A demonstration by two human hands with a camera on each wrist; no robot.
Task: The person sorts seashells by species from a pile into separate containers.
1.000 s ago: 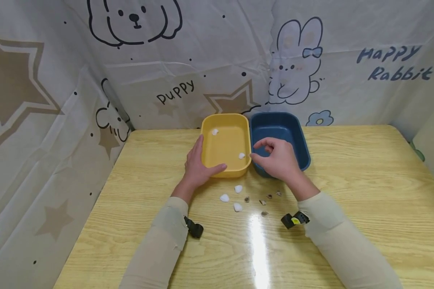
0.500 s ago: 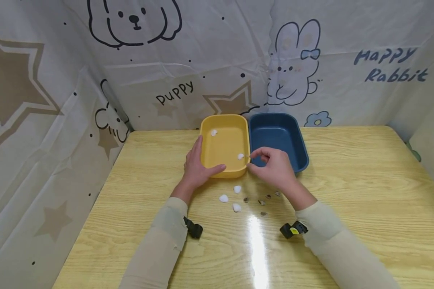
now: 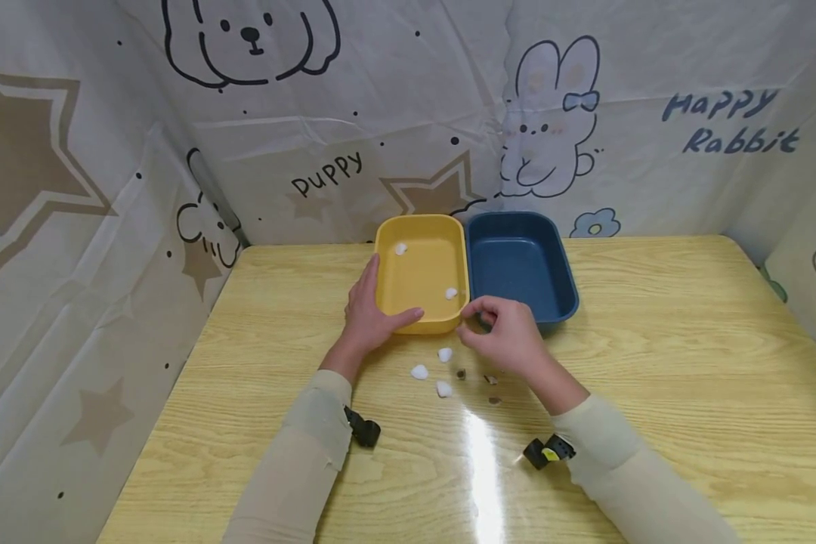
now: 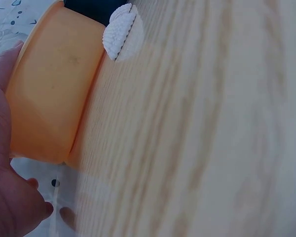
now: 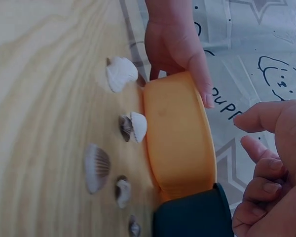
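My left hand (image 3: 369, 317) rests at the near left corner of a yellow plastic box (image 3: 425, 328), its fingers straight along the side and its thumb over the front rim. Two white shells lie inside, one shell (image 3: 400, 248) at the back left and another shell (image 3: 451, 293) near the right. By the near right corner is my right hand (image 3: 506, 332), index finger and thumb apart with nothing between them; the right wrist view shows its other fingers loosely bent. On the table in front are white shells (image 3: 418, 372) and small brownish shells (image 3: 494, 400).
A dark blue plastic box (image 3: 559, 261) stands against the yellow one's right side. The wooden table (image 3: 687, 363) ends at a printed cloth backdrop (image 3: 408, 98). In the right wrist view, a ribbed shell (image 5: 97, 168) lies among several others.
My right hand has drawn back from over the blue box toward the near corner between the boxes, covering some brownish shells. A tiny speck now shows beside the right shell. My left hand stays put.
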